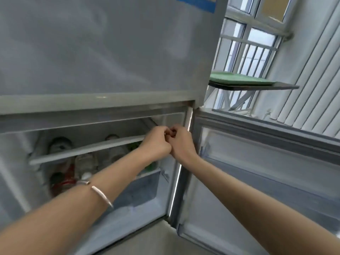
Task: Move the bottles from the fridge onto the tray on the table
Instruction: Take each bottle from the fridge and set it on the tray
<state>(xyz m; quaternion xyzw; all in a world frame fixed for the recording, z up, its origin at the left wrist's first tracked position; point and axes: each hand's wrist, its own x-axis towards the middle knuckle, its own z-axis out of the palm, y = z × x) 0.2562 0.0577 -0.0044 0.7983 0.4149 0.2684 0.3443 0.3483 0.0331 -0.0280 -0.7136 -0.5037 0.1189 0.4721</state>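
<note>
While both arms reach into the open fridge (114, 118), left hand (156, 144) and right hand (181, 142) curl together; what they grip is unclear. Blurred rounded bottles (86, 162) stand behind a shelf rail. Flat green tray (239, 80) sits on the table (287, 87).

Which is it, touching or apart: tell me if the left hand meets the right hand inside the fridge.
Touching. The head view shows the left hand pressed against the right hand with no gap between the knuckles.
</note>
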